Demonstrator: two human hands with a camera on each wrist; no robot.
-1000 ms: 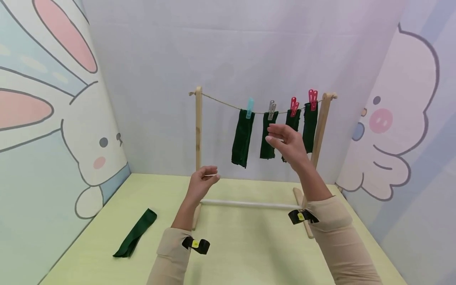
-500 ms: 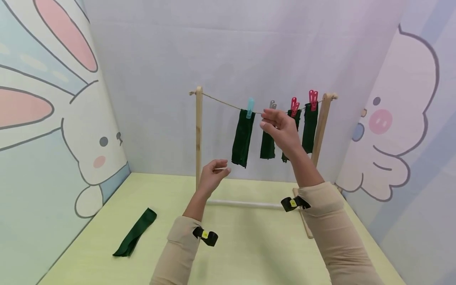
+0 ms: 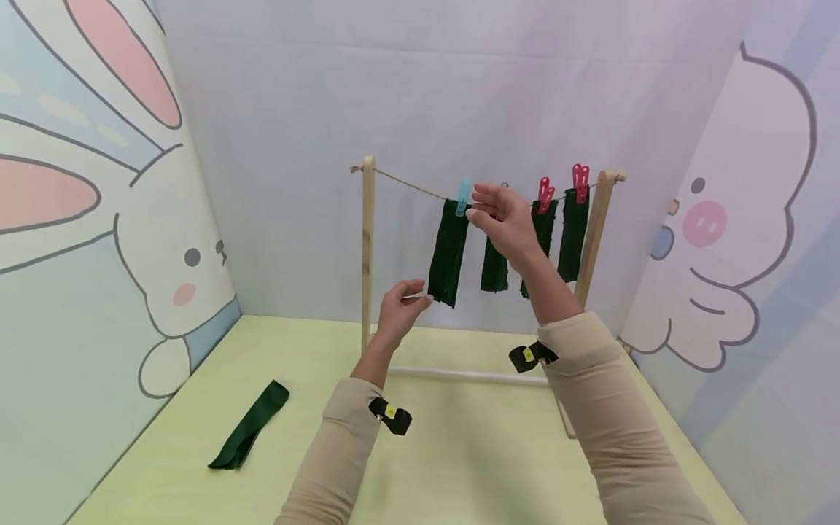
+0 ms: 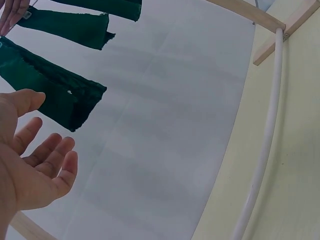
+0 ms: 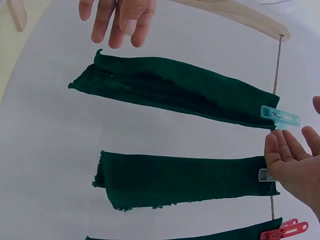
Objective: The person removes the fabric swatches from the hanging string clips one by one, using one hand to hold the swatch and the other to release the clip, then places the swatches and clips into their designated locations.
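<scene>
Several dark green cloth strips hang from a string. The leftmost strip (image 3: 449,255) is held on the string by a light blue clothespin (image 3: 463,197). My left hand (image 3: 399,312) is near this strip's lower end, thumb and fingers apart, with nothing in it. Just right of the blue clothespin is my right hand (image 3: 510,224), its fingers bent toward it; the right wrist view shows a gap between them. That hand partly covers the second strip (image 5: 185,182), whose grey clothespin (image 5: 265,175) shows beside the palm. Another green strip (image 3: 252,426) lies on the table at the left.
Red clothespins (image 3: 546,195) grip the strips farther right. The string (image 3: 413,184) runs between two wooden posts (image 3: 367,248), joined low down by a white bar (image 3: 459,375). A pale yellow table (image 3: 308,343) lies below, with a white backdrop (image 3: 275,182) behind.
My right hand has moved up and left, from in front of the second strip to beside the blue clothespin. My left hand has risen and shifted right, up to the leftmost strip's lower end.
</scene>
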